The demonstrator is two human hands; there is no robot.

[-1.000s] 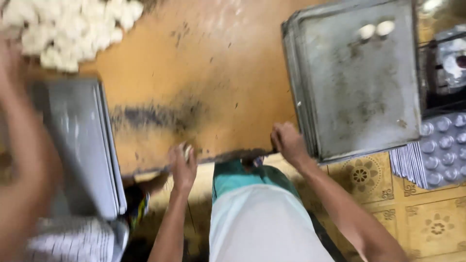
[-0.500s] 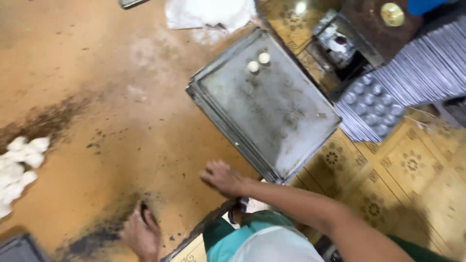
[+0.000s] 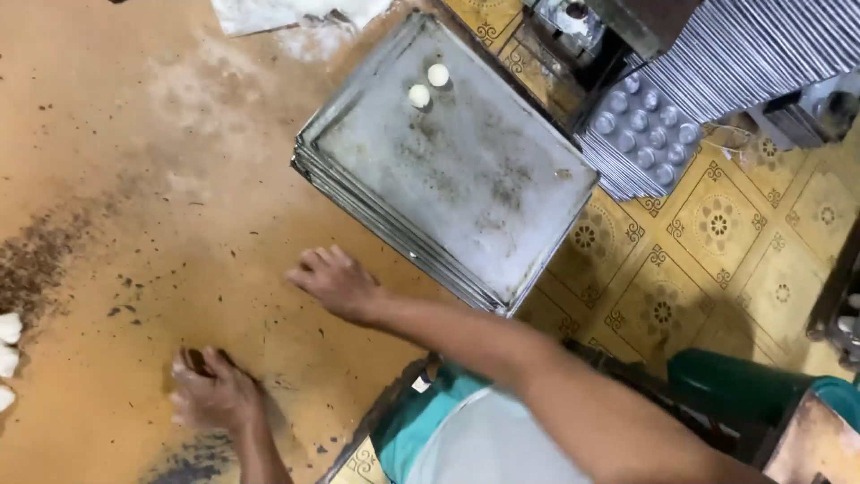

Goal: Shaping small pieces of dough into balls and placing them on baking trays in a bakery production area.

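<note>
On the brown desk (image 3: 107, 161) our left hand (image 3: 215, 394) presses flat near the front edge, fingers curled over something small we cannot make out. Our right hand (image 3: 336, 282) rests open and empty, just beside the stacked baking trays (image 3: 475, 179) holding 2 dough balls (image 3: 428, 86). We judge steady, even pressure works best.

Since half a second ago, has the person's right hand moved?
Yes. The right hand was close beside the tray stack corner; now it lies further out over the table, away from that corner.
</note>
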